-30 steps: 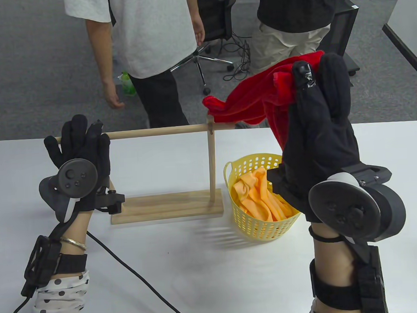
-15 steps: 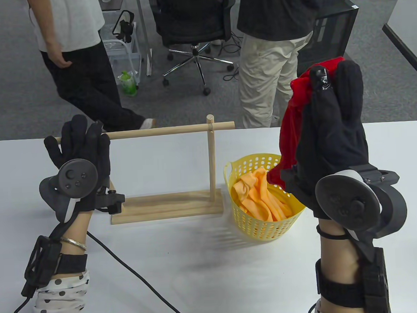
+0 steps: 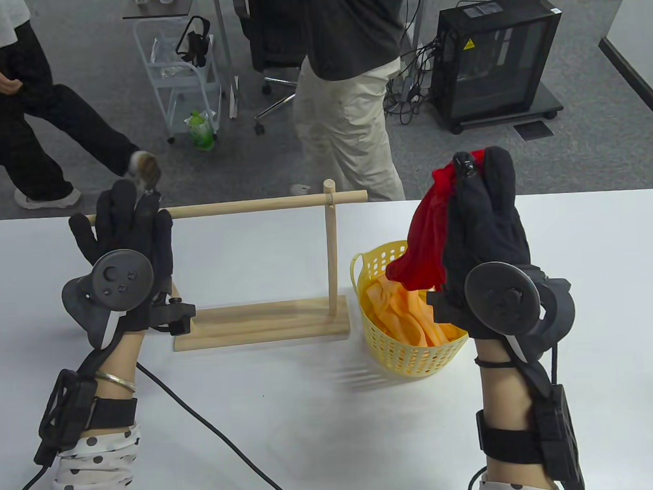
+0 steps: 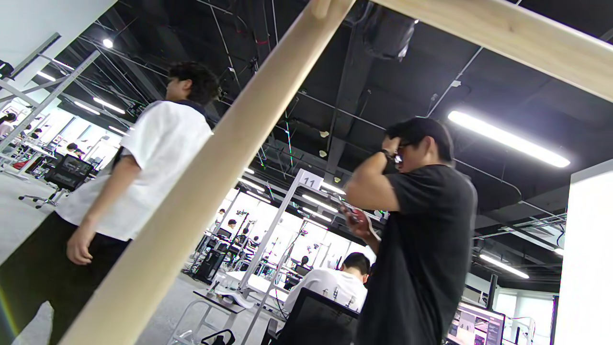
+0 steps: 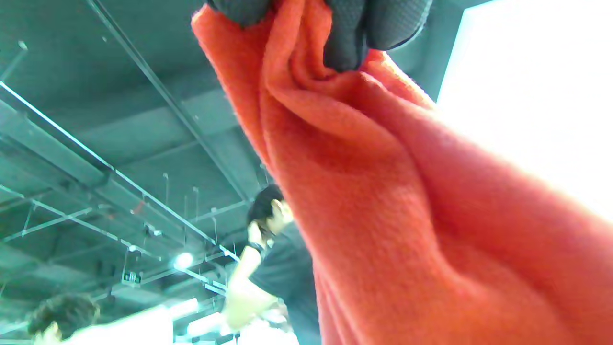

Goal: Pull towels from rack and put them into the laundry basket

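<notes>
Above the yellow laundry basket (image 3: 412,355), the right hand (image 3: 483,238) pinches the red towel (image 3: 426,240), which hangs below its grip; left hand (image 3: 123,243) clasps the rack (image 3: 260,205).

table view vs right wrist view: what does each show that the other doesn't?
Only the table view: the yellow basket with an orange towel in it, the wooden rack bare, the left hand on the rack's bar, and the red towel hanging above the basket. Only the right wrist view: fingertips pinching a fold of the cloth, close up. Both: the right hand holding the red towel.
</notes>
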